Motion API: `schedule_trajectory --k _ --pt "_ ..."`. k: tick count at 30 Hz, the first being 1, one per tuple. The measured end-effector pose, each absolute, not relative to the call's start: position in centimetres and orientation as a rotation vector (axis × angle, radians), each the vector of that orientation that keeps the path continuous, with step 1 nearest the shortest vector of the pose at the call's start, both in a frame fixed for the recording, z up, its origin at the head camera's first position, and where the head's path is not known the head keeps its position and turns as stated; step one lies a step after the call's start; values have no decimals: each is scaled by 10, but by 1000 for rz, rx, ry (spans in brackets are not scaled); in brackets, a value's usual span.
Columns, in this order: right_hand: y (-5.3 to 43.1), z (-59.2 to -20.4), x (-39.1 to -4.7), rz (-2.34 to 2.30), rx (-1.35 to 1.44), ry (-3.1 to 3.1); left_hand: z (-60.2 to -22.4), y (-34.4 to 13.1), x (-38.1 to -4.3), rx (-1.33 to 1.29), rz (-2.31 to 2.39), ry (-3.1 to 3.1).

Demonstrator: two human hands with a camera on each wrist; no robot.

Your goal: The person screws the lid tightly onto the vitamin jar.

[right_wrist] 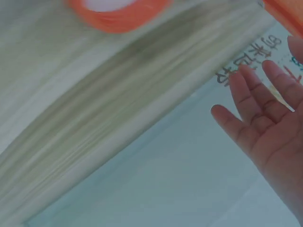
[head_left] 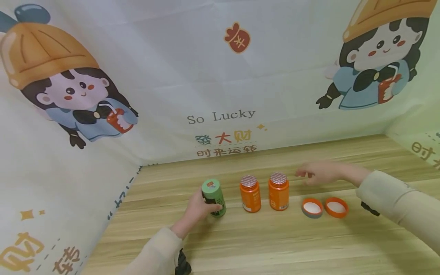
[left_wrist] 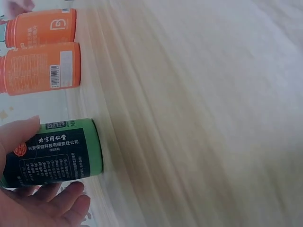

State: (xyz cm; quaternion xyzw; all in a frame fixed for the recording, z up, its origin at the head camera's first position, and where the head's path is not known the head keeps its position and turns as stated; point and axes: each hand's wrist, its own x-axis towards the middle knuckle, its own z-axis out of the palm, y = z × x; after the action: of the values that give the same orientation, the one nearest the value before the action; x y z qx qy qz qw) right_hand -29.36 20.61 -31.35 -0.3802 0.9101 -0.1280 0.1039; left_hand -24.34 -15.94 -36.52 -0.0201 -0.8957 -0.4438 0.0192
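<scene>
We have the green bottle (head_left: 215,201) upright on the surface (head_left: 258,244), our left hand (head_left: 196,207) curling its fingers round it. Beside it stand two orange bottles (head_left: 250,196); our right hand (head_left: 321,173), fingers loosely spread, holds nothing near two upturned lids (head_left: 312,207).

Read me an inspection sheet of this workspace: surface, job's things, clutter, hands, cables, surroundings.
Surface: wood-grain tabletop.
Job's things: green bottle, held; middle orange bottle and right orange bottle upright, uncapped, silver seals on; grey-sided cap and orange cap lying open side up.
Clutter: nothing seen.
Hands: left hand grips the green bottle; right hand holds nothing.
Cables: nothing seen.
Surroundings: printed sheeting behind and at both sides.
</scene>
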Motion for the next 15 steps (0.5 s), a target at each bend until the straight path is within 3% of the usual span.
schedule_trajectory --k 7,15 --pt "220 -324 -271 -447 -1111 2605 -355 -157 -241 -102 -1411 -2666" --pt "231 -343 -259 -543 -1111 2527 -321 -128 -231 -442 -1048 -2471"
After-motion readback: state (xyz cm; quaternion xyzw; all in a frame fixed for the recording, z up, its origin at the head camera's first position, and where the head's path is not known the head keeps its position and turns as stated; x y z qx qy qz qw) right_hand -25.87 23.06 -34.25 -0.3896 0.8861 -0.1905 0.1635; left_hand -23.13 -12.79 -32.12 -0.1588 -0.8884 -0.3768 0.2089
